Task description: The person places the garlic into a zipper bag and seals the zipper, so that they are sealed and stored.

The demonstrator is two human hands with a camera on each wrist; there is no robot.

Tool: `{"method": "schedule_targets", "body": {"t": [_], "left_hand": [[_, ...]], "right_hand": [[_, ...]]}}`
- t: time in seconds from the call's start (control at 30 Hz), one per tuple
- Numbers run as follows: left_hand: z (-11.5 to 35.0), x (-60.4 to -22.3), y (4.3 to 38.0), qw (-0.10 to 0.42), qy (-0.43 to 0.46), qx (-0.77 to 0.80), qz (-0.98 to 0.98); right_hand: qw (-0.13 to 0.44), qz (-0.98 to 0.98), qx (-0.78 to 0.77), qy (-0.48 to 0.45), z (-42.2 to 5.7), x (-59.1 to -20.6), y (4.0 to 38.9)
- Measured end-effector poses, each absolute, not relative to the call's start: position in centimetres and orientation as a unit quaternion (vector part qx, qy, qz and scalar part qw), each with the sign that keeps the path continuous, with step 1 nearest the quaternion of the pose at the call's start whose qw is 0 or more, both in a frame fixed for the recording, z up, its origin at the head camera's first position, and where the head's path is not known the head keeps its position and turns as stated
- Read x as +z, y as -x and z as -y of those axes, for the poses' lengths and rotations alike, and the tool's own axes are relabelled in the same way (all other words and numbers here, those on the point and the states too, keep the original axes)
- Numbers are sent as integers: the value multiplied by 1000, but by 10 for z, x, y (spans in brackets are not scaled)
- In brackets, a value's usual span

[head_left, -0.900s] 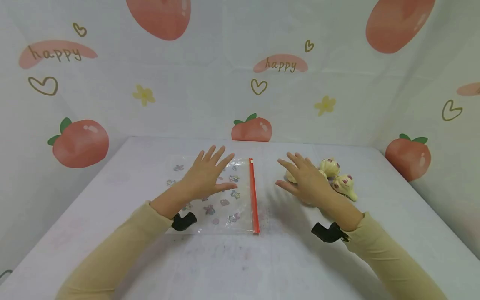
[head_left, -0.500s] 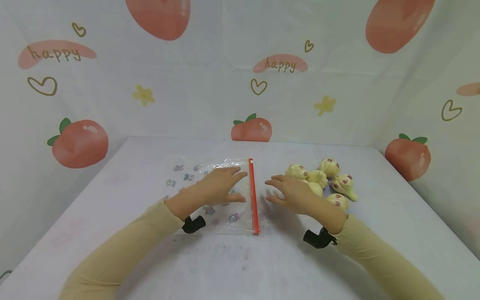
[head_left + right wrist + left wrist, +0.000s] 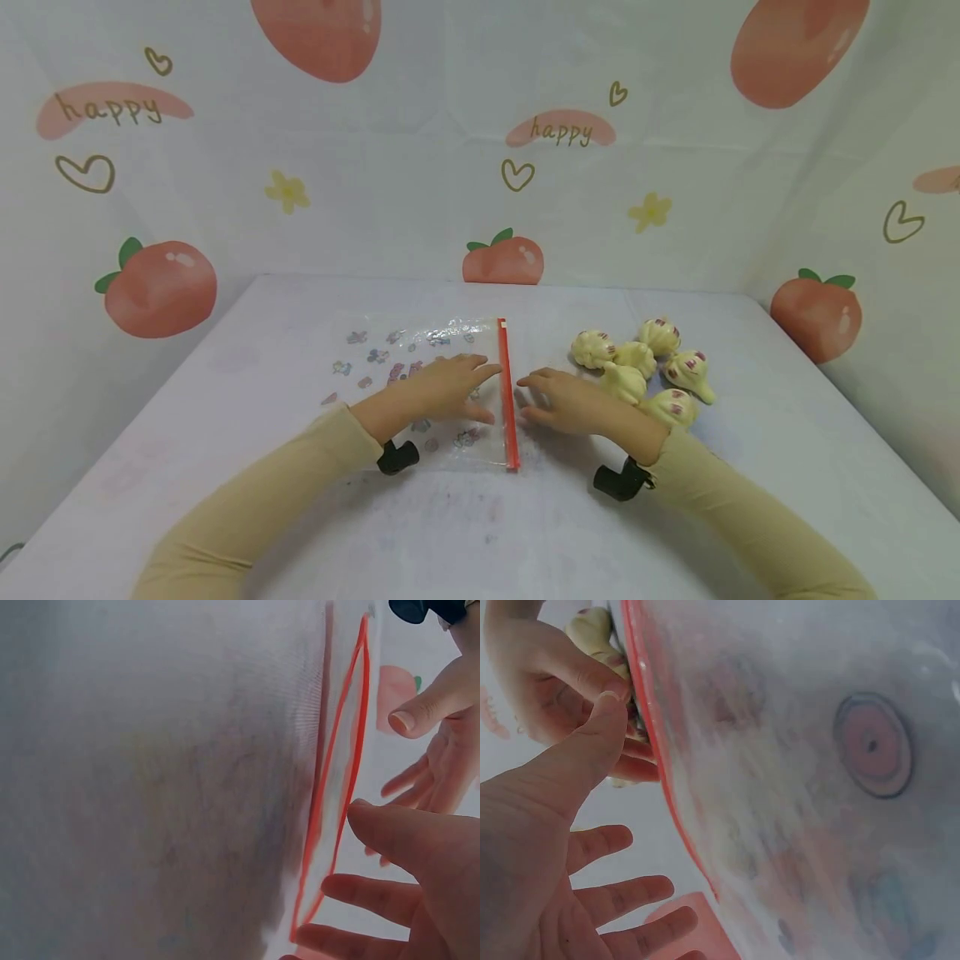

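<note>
A clear zip bag (image 3: 375, 379) printed with small cartoon figures lies flat on the table, its red zip edge (image 3: 508, 396) facing right. Over the bag is my left hand (image 3: 442, 387), fingers spread and reaching to the red edge, holding nothing. Just right of that edge, my right hand (image 3: 573, 404) has its fingers loosely bent, also with nothing in it. In the right wrist view the two red strips (image 3: 352, 750) stand apart at the middle, with my right fingertips close by; contact cannot be told. Several garlic bulbs (image 3: 622, 382) lie behind and right of my right hand.
A white cloth covers the table (image 3: 465, 542). White cloth walls (image 3: 390, 142) with peach prints stand at the back and sides. Each wrist carries a black camera mount (image 3: 397, 457).
Both hands have come lower and nearer each other, toward the red zip edge. My right hand has moved left off the garlic bulbs, which now show fully. The bag has stayed in place.
</note>
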State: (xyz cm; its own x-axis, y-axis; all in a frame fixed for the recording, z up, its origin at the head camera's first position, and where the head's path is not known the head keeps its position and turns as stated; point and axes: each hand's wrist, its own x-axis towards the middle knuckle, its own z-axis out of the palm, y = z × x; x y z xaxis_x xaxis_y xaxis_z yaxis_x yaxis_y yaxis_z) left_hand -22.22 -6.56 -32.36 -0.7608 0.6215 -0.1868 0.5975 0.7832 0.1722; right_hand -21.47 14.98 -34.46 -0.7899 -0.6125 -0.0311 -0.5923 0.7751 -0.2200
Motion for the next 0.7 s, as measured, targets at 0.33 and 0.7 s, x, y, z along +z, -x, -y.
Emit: {"method": "schedule_targets", "body": {"t": [0.33, 0.7], "left_hand": [[62, -338, 226, 146, -309, 53, -938], [61, -345, 227, 138, -318, 46, -937]], "right_hand": [[99, -937, -110, 316, -146, -350, 217], [111, -929, -133, 327, -141, -350, 215]]}}
